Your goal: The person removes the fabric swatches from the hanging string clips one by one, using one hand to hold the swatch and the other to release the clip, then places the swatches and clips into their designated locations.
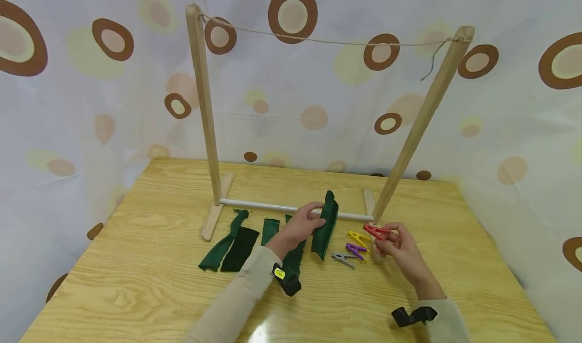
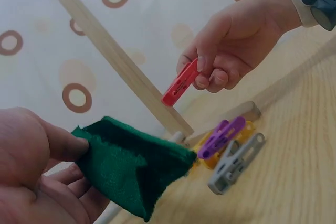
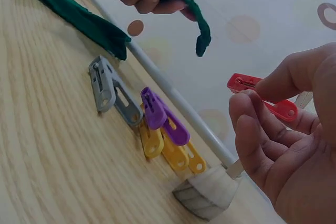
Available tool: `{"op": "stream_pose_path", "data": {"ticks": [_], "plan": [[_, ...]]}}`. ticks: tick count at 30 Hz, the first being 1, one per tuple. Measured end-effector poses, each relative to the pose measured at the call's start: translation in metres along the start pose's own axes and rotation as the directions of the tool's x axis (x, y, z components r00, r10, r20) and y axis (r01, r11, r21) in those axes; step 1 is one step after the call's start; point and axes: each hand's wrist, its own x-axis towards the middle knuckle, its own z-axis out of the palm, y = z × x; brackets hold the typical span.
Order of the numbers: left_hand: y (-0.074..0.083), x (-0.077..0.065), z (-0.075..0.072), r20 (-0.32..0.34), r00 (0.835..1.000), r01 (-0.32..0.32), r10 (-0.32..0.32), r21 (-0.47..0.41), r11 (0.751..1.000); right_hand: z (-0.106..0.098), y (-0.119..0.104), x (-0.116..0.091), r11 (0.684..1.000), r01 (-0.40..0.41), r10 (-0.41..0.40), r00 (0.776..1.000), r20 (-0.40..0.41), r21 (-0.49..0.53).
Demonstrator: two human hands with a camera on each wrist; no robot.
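Observation:
My left hand (image 1: 296, 228) pinches a dark green cloth strip (image 1: 325, 232) by its edge and holds it raised above the table, as the left wrist view also shows. Between the thumb and fingers of my right hand (image 1: 403, 254) is a red clothespin (image 1: 374, 231), held in the air to the right of the cloth. Beneath and between the hands lie a yellow clothespin (image 1: 359, 238), a purple clothespin (image 1: 356, 250) and a grey clothespin (image 1: 344, 259). The purple one overlaps yellow plastic in the right wrist view (image 3: 165, 119).
Several more green strips (image 1: 226, 244) lie left on the wooden table (image 1: 113, 262), partly behind my left forearm. A wooden frame stands behind, with a left post (image 1: 204, 100), a right post (image 1: 423, 120), a white bottom rod (image 1: 259, 204) and a string (image 1: 318, 40) tied across the top.

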Motion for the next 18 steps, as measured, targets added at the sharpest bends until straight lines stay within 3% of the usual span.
{"op": "stream_pose_path", "data": {"ticks": [8, 18], "plan": [[-0.024, -0.004, 0.005, -0.077, 0.993, 0.091, -0.093, -0.021, 0.996, 0.001, 0.003, -0.002, 0.996, -0.078, 0.079, 0.997, 0.003, -0.053], [-0.031, -0.012, 0.015, -0.102, 0.989, 0.106, -0.106, -0.012, 0.994, 0.001, 0.005, -0.004, 0.99, -0.082, 0.092, 0.993, 0.079, -0.116]]}}
